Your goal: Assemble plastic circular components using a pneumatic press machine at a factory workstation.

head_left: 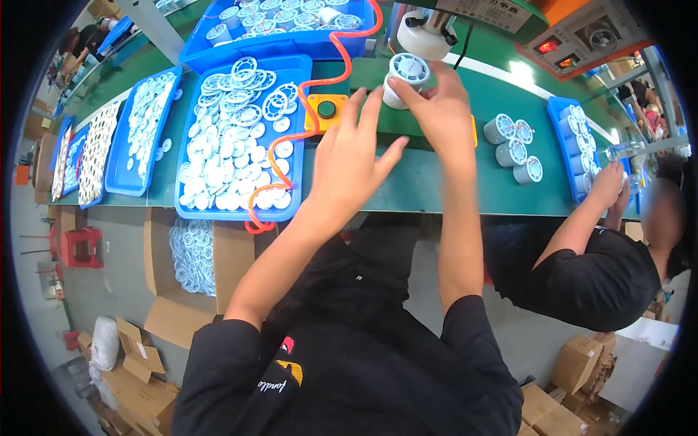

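My right hand [445,109] grips a white cylindrical housing [396,93] with a slotted round cap [409,67] on top. The housing is upright at the machine's green base, just below a white round press head [423,38]. To its left, my left hand [347,161] is spread with nothing in it. The fingertips of that hand come near the housing, beside a yellow button box [326,110] with a dark green button. Whether the housing's bottom touches the base is hard to make out.
A blue tray [302,174] holds white discs and slotted rings; a coiled red air hose [273,156] crosses it. Behind is a blue bin [190,49] of housings. Several capped housings [512,152] stand right. An orange control box [592,36] overhangs. A co-worker's hand [609,183] reaches toward another tray.
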Action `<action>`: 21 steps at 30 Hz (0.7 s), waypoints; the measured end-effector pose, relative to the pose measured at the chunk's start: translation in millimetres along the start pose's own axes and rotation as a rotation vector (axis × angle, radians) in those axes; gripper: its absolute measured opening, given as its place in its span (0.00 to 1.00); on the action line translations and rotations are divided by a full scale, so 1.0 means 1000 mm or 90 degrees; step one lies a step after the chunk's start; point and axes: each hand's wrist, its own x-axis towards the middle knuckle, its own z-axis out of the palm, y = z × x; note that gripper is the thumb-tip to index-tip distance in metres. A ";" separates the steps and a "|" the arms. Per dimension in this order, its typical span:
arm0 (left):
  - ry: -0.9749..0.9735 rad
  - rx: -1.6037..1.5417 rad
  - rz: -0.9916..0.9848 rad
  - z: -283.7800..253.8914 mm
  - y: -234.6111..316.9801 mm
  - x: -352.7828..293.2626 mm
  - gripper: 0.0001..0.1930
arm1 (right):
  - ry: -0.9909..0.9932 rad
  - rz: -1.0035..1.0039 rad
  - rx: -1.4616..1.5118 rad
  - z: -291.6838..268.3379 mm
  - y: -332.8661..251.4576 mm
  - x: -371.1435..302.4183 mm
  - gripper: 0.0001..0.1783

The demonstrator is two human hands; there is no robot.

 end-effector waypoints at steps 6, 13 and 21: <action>-0.122 0.216 -0.022 -0.027 -0.027 -0.026 0.36 | 0.263 -0.134 -0.339 -0.032 0.065 -0.062 0.18; -0.153 0.351 0.067 -0.028 -0.036 -0.009 0.30 | 0.270 -0.146 -0.430 -0.016 0.078 -0.060 0.08; -0.160 0.310 0.014 -0.032 -0.035 0.003 0.25 | 0.276 -0.018 -0.352 -0.086 0.102 -0.043 0.08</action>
